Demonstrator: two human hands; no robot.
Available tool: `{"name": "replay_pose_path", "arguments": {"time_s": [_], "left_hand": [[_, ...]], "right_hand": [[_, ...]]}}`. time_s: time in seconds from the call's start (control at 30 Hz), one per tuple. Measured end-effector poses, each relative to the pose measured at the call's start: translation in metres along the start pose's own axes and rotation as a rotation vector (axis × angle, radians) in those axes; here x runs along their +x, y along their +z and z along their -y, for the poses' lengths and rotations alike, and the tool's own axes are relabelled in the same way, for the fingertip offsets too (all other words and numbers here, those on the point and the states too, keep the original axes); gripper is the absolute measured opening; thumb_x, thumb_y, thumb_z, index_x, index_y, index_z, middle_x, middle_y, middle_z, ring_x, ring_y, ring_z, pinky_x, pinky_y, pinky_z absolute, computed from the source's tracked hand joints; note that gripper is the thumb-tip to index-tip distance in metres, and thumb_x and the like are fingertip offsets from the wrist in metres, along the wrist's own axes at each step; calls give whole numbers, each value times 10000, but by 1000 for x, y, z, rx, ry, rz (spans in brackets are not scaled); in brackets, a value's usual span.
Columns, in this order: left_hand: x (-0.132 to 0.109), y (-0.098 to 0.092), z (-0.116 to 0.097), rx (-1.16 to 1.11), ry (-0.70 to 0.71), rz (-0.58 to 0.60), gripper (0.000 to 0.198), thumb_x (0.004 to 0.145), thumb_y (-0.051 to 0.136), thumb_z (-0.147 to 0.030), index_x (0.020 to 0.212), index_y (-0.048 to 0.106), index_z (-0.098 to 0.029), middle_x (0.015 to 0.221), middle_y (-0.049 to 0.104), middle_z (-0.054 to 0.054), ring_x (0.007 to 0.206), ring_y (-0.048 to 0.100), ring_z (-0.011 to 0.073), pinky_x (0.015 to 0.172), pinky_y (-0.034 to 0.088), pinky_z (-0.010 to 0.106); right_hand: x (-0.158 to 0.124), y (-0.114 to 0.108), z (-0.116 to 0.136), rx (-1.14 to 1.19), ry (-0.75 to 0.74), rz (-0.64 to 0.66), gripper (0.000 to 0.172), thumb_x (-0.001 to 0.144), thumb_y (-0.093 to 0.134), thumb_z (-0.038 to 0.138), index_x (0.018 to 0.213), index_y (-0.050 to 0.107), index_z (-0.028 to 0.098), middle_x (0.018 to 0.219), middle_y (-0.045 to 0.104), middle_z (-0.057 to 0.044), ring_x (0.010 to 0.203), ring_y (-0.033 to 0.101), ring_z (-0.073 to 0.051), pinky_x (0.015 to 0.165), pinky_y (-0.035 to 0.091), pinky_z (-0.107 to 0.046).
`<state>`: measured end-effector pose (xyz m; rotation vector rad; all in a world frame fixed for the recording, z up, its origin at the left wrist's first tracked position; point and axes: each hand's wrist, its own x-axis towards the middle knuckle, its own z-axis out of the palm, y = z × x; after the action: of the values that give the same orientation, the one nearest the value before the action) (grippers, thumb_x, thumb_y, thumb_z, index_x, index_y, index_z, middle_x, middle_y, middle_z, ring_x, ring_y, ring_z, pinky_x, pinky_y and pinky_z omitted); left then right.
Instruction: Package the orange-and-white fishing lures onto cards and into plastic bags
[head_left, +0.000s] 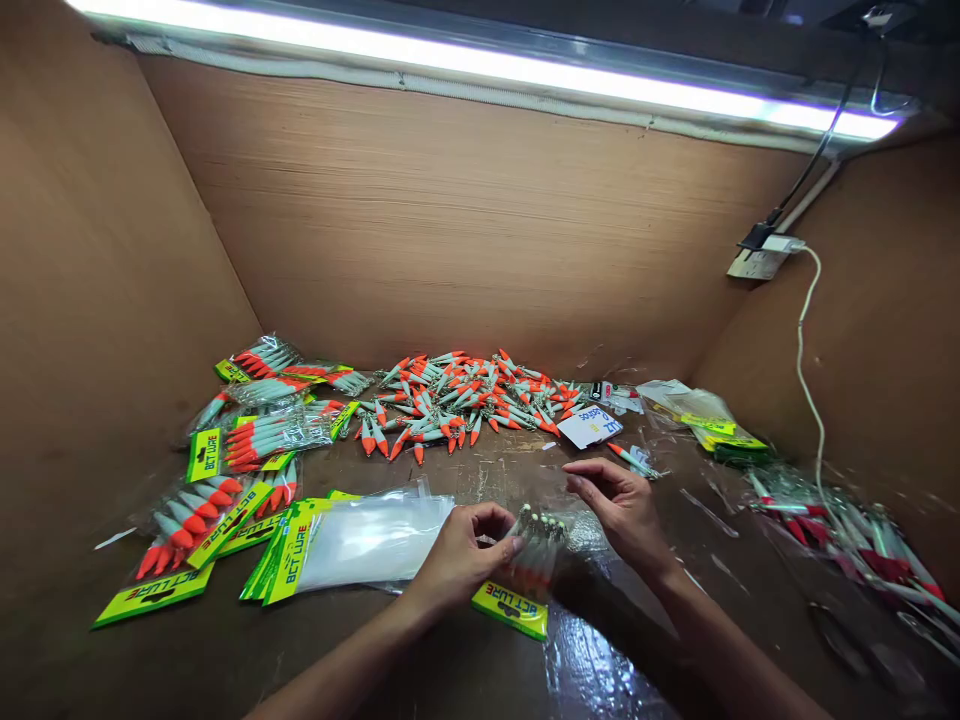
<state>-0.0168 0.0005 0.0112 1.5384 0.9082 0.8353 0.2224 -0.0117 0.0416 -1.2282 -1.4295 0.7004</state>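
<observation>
A clear plastic bag of several lures (536,555), with white and orange bodies and a yellow-green header (511,608) towards me, is gripped at its left side by my left hand (469,545). My right hand (619,500) is just right of the bag, thumb and index finger brought together near its upper end; whether they pinch the thin film cannot be made out. Left of my left hand lies a stack of flat clear bags (375,540) with yellow-green headers. Behind both hands a large pile of orange-tipped lures (465,400) spreads out.
Filled lure packs (277,435) are heaped at the left. A white handwritten card (590,427) lies behind my right hand. At the right are more packets (705,415), red and white lures (862,540) and a hanging white cable (802,360). Wooden panels enclose the table.
</observation>
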Motion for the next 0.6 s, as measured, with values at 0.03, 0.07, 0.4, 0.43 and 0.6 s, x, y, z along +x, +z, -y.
{"name": "replay_pose_path", "arguments": {"time_s": [0.03,0.07,0.4,0.43,0.6], "left_hand": [[0,0,1,-33,-14,13,189,792,727,-328,802,668,-149,740,648,1,674,573,133,606,421,216],[1,0,1,-76,-36,29,210,783,739,-339,784,650,-148,708,636,-5,629,560,122,585,416,214],[-6,-1,1,-312,-262,103,398,688,841,-444,852,641,-142,624,618,-21,458,511,87,439,358,184],[-7,-2,0,-319,-269,109,412,688,842,-446,897,666,-137,656,634,-13,484,531,91,465,386,190],[-7,-7,4,-335,-287,106,446,669,858,-435,961,707,-134,736,683,14,545,579,105,536,437,213]], "right_hand": [[0,1,0,1,4,4,216,865,694,385,983,748,213,851,734,-45,755,671,-187,694,538,-289],[0,1,0,2,6,8,218,862,697,386,981,749,211,848,735,-45,751,671,-186,693,537,-288],[5,4,-4,31,77,58,227,864,690,376,981,745,190,820,748,-42,744,681,-185,700,529,-286],[6,4,-5,27,86,54,228,861,690,375,979,746,188,818,747,-42,740,680,-185,695,529,-286],[9,4,-14,-13,113,77,214,854,685,354,965,744,182,837,750,-44,749,680,-183,705,519,-289]]}}
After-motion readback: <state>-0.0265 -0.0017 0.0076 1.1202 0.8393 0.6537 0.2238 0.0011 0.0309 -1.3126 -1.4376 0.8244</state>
